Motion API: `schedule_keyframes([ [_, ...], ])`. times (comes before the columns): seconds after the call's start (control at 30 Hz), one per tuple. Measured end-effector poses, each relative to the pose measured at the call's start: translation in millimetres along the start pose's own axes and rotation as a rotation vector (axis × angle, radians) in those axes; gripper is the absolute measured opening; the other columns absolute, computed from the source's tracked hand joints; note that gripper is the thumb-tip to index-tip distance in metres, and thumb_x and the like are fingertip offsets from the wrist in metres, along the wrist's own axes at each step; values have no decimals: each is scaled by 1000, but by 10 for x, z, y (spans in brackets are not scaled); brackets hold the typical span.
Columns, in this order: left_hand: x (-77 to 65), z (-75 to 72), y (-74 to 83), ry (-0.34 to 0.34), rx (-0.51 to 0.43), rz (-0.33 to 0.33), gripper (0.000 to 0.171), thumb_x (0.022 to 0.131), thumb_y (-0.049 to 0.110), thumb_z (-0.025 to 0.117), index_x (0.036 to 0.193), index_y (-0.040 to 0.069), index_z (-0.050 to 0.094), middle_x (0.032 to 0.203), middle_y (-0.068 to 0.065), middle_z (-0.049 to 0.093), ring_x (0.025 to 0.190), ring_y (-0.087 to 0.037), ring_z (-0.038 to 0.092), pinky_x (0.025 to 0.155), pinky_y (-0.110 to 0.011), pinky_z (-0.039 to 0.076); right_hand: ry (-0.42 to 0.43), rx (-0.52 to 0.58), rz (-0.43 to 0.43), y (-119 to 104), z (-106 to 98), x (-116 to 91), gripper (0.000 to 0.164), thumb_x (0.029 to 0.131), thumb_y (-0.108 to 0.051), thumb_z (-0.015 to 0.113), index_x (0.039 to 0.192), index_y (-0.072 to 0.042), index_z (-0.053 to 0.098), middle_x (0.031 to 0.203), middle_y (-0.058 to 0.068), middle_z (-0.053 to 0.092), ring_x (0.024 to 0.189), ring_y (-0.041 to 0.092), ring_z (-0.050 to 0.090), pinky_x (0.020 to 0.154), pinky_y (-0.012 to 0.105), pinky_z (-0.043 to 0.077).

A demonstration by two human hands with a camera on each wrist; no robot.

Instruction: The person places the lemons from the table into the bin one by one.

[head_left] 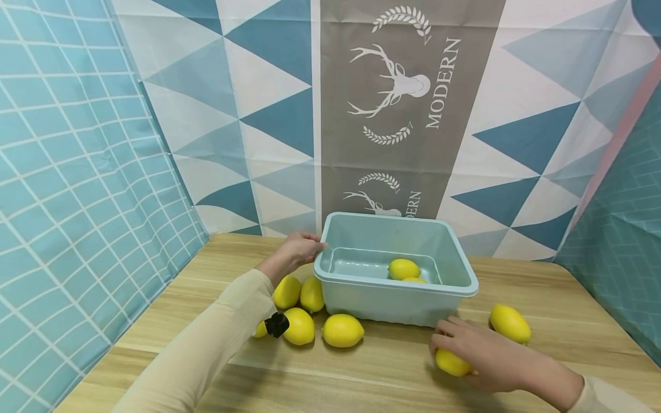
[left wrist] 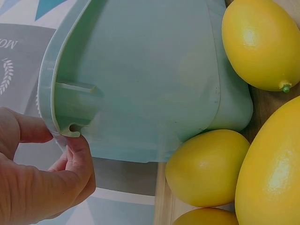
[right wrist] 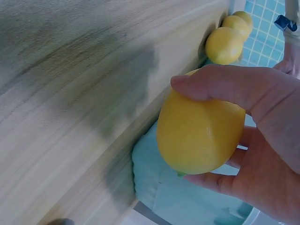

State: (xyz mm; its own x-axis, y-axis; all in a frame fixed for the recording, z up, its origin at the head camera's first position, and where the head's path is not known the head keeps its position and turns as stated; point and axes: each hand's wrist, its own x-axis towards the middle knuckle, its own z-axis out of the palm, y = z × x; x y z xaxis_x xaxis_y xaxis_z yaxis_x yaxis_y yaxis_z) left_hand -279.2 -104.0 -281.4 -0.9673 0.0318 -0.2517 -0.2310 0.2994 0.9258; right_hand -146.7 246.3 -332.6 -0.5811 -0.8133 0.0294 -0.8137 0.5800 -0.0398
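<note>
A pale blue-green plastic basin (head_left: 382,301) stands on the wooden table, with two lemons (head_left: 404,268) inside it. At its left rim my left hand (head_left: 298,250) pinches the edge between thumb and fingers; the left wrist view shows this grip on the rim (left wrist: 49,93) closely. In front of the basin's right end, my right hand (head_left: 482,353) grips a lemon (head_left: 451,362). The right wrist view shows that lemon (right wrist: 201,131) between thumb and fingers, its green stem tip downward. Whether it touches the table I cannot tell.
Several lemons (head_left: 343,330) lie by the basin's left and front left, partly behind my left sleeve. Another lemon (head_left: 510,324) rests on the table (head_left: 330,384) right of the basin, beyond my right hand. Patterned cloth (head_left: 279,115) hangs behind, and blue tiled cloth (head_left: 77,172) on the left.
</note>
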Motion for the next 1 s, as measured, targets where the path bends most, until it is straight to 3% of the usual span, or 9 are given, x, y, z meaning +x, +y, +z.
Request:
schedule_keyframes([
  [0.5,5,-3,-6,4,-6,-9,35,94,11,59,126,-3,53,126,-16,51,93,-15,53,84,-21,53,8,-28,-40,-54,-105,70,59,61,-16,87,108,-32,55,100,-18,49,89,3,43,70,27,45],
  [1.0,4,-12,0,-3,-3,-8,36,95,11,58,127,-4,51,127,-18,50,89,-14,52,73,-17,51,51,-39,-94,-137,-214,118,63,60,-14,87,110,-34,54,101,-18,49,89,1,43,72,24,46],
])
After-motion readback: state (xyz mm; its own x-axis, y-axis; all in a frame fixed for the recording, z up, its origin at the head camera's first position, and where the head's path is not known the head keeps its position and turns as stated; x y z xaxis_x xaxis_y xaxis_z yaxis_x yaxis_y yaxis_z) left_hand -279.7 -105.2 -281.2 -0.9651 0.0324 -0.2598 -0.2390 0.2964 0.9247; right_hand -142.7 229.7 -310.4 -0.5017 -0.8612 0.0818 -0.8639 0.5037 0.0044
